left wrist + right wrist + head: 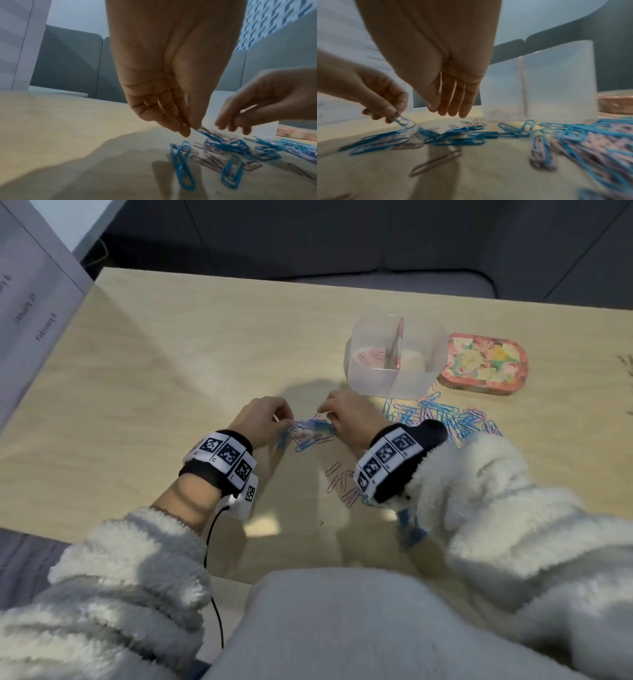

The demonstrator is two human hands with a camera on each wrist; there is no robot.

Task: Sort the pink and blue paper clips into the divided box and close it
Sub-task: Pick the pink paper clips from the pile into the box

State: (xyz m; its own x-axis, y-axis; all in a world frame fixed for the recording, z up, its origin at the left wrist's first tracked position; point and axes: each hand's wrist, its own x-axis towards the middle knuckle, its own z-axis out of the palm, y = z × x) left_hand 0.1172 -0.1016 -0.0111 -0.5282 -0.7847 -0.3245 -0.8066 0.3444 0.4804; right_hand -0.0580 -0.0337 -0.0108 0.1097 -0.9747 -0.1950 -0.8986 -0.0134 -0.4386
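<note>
Clearly the sorting is at an early stage. Taking the divided box (394, 361) as the landmark, its left compartment holds a small heap of pink clips (371, 356), while the right compartment looks bare as far as the head view shows. The patterned lid (484, 364) lies flat on the desk (191, 344) just to the right of the box, so closing is not yet done.

Most of the work is left. A large mixed pile of blue and pink clips (445, 416) sits directly in front of the box and runs off to its right. A smaller tangle (310, 433) lies nearer the person, in front and to the left of the box, and a few loose pink clips (342, 481) lie nearer the person than that.

Both hands work at the smaller tangle. The left hand (262, 419) pinches a blue clip (402, 120) between thumb and fingertips, lifting one end of it off the desk while other clips trail from it. The right hand (346, 416) hangs over the same tangle; in the right wrist view its fingers (453, 97) point down, straight and together, holding nothing that I can see, though the left wrist view is too blurred to rule out a clip at its fingertips.

My judgement is that the clips are hooked together and need pulling apart before each colour can go to its side.
</note>
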